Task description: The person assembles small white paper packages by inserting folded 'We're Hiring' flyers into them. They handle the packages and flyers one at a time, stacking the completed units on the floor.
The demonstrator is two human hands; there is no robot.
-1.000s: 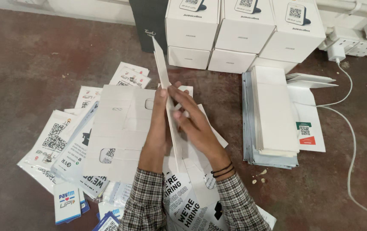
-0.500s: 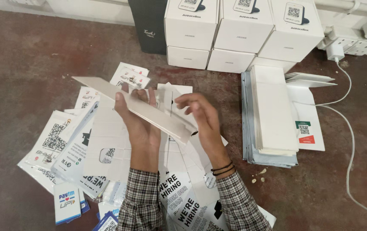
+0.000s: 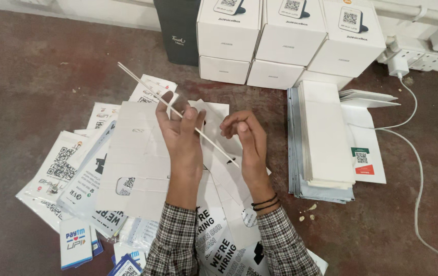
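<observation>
Above scattered leaflets [image 3: 70, 174], left hand [image 3: 180, 138] pinches a thin white card [image 3: 178, 113] edge-on; right hand [image 3: 247, 143] curls empty.

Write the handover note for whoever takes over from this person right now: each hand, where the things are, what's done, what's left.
Left hand: fingers pinch a flat white card sheet, held edge-on above the floor.
Right hand: beside the sheet's lower end, fingers curled; contact cannot be told.
Under the hands: a loose pile of flat white card sheets and printed leaflets.
To the right: a neat stack of flat white sheets.
At the wall: closed white boxes in two tiers.
Done: nothing folded shows near the hands.
Left: the held sheet is unfolded; the pile is unsorted.
</observation>
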